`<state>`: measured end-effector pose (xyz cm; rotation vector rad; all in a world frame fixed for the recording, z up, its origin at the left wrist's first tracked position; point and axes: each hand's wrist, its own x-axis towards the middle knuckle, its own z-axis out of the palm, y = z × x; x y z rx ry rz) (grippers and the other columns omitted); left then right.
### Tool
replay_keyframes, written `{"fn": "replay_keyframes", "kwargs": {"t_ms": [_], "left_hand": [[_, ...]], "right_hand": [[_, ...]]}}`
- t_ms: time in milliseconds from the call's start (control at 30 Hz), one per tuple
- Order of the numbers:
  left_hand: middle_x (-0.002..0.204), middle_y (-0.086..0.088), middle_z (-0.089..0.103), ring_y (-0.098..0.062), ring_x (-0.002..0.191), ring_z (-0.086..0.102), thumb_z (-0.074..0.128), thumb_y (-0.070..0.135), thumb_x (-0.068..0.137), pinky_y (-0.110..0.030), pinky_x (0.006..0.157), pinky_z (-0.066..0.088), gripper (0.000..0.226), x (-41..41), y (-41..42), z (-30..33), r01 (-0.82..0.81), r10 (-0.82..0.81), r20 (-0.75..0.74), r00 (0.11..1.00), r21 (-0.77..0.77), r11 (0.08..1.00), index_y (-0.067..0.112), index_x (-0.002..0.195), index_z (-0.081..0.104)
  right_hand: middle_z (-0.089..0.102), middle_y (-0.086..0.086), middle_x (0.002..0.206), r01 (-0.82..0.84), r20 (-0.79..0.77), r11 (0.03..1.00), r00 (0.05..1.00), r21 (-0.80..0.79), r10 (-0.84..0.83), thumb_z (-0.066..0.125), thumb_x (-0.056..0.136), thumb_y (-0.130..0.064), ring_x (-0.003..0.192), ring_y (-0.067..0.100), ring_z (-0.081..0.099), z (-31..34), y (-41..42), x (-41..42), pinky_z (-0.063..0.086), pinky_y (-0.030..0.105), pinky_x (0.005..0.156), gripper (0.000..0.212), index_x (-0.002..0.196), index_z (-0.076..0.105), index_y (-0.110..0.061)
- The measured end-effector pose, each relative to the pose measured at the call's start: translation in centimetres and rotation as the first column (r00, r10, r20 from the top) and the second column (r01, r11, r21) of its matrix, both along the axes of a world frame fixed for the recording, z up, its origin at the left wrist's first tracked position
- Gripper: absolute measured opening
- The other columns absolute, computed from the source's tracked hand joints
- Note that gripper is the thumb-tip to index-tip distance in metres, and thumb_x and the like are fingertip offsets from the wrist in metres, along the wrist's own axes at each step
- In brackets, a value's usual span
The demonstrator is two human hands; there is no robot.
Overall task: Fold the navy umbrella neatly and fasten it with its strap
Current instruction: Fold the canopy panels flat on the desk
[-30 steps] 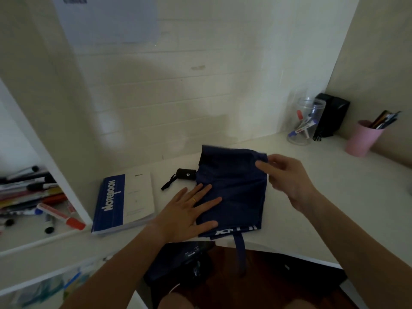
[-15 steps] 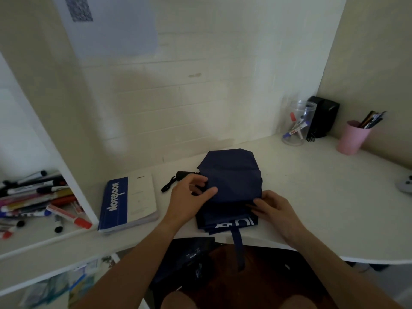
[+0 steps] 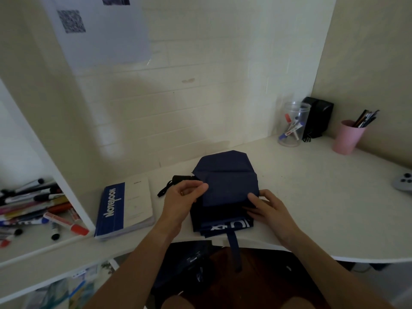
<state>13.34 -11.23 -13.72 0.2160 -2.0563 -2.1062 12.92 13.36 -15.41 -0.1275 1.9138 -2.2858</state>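
Tabletop (image 3: 312,197) carries our navy umbrella (image 3: 225,181), folded flat near the front edge, its strap (image 3: 233,244) hanging over that edge. Our left hand (image 3: 182,197) pinches the canopy's left edge between thumb and fingers. Our right hand (image 3: 269,208) has its thumb on top of the right edge and fingers curled beneath, gripping the fabric. We see a blue notebook (image 3: 124,208) just left, a pink cup (image 3: 347,137) well apart.
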Motion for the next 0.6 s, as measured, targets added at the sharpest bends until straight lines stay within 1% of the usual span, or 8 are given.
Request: {"fn": "replay_keyframes", "kwargs": {"t_ms": [67, 133, 233, 333, 400, 467, 533, 600], "left_hand": [[0.069, 0.014, 0.071, -0.005, 0.067, 0.061, 0.083, 0.031, 0.082, -0.024, 0.065, 0.048, 0.033, 0.2, 0.0, 0.0, -0.015, 0.014, 0.027, 1.000, 0.041, 0.999, 0.019, 0.111, 0.072], [0.084, 0.005, 0.076, -0.010, 0.074, 0.066, 0.086, 0.032, 0.079, -0.031, 0.067, 0.049, 0.048, 0.3, 0.0, 0.0, 0.000, -0.008, 0.078, 0.997, 0.101, 0.995, 0.021, 0.120, 0.064], [0.099, 0.002, 0.080, -0.011, 0.089, 0.074, 0.086, 0.030, 0.079, -0.030, 0.075, 0.052, 0.052, 0.5, 0.0, -0.3, 0.099, -0.101, 0.096, 0.990, 0.029, 0.995, 0.019, 0.124, 0.062], [0.096, 0.000, 0.081, -0.008, 0.089, 0.075, 0.080, 0.026, 0.086, -0.018, 0.075, 0.056, 0.028, 1.2, 0.2, -0.2, 0.200, -0.187, 0.107, 0.976, -0.125, 0.972, 0.017, 0.112, 0.073], [0.094, -0.006, 0.080, -0.005, 0.082, 0.073, 0.074, 0.028, 0.092, -0.016, 0.074, 0.055, 0.019, 1.5, 0.0, -0.6, 0.208, -0.196, 0.070, 0.978, -0.287, 0.935, 0.012, 0.102, 0.078], [0.089, -0.009, 0.075, -0.007, 0.079, 0.066, 0.068, 0.045, 0.094, -0.023, 0.078, 0.052, 0.040, 1.8, -0.1, -0.8, 0.193, -0.199, 0.019, 0.980, -0.345, 0.918, 0.005, 0.093, 0.074], [0.081, -0.004, 0.062, -0.012, 0.078, 0.057, 0.058, 0.068, 0.089, -0.031, 0.077, 0.046, 0.067, 1.9, -0.3, -1.4, 0.163, -0.168, 0.017, 0.986, -0.352, 0.922, 0.001, 0.083, 0.059], [0.069, 0.000, 0.052, -0.012, 0.068, 0.050, 0.051, 0.073, 0.087, -0.031, 0.069, 0.040, 0.070, 2.1, -0.2, -2.1, 0.122, -0.117, 0.038, 0.992, -0.434, 0.892, 0.005, 0.072, 0.046]], "right_hand": [[0.075, 0.012, 0.110, 0.009, -0.004, 1.000, 1.000, 0.015, -0.009, 0.059, 0.100, -0.026, 0.102, 0.025, 0.074, -0.1, 0.0, -0.1, 0.058, 0.035, 0.092, 0.029, 0.110, 0.057, 0.002], [0.073, 0.015, 0.110, 0.020, -0.006, 0.999, 1.000, 0.035, -0.020, 0.054, 0.102, -0.021, 0.101, 0.025, 0.074, -0.4, 0.1, -0.2, 0.060, 0.032, 0.089, 0.027, 0.106, 0.055, 0.005], [0.072, 0.015, 0.104, 0.031, 0.007, 0.999, 0.999, 0.023, -0.031, 0.051, 0.103, -0.016, 0.098, 0.027, 0.074, -0.5, 0.1, -0.5, 0.061, 0.028, 0.082, 0.021, 0.096, 0.053, 0.004], [0.068, 0.010, 0.096, 0.043, 0.036, 0.999, 0.998, 0.006, -0.044, 0.050, 0.104, -0.015, 0.096, 0.028, 0.073, -0.4, 0.1, -0.6, 0.061, 0.028, 0.081, 0.019, 0.087, 0.051, -0.005], [0.069, 0.009, 0.097, 0.051, 0.038, 0.999, 0.998, 0.011, -0.051, 0.052, 0.103, -0.018, 0.097, 0.028, 0.073, -0.4, 0.1, -0.6, 0.060, 0.031, 0.083, 0.021, 0.086, 0.053, -0.006], [0.072, 0.012, 0.100, 0.065, 0.022, 0.997, 0.998, 0.046, -0.066, 0.056, 0.101, -0.023, 0.097, 0.027, 0.074, -0.4, -0.1, -0.5, 0.060, 0.032, 0.085, 0.024, 0.086, 0.055, -0.005], [0.072, 0.013, 0.097, 0.099, 0.010, 0.992, 0.995, 0.082, -0.100, 0.059, 0.099, -0.027, 0.095, 0.025, 0.074, -0.5, -0.3, -0.5, 0.061, 0.034, 0.085, 0.029, 0.083, 0.056, -0.003], [0.069, 0.014, 0.087, 0.148, 0.004, 0.979, 0.989, 0.141, -0.150, 0.064, 0.096, -0.030, 0.093, 0.028, 0.073, -0.7, -0.6, -0.8, 0.062, 0.036, 0.084, 0.034, 0.077, 0.058, -0.002]]}}
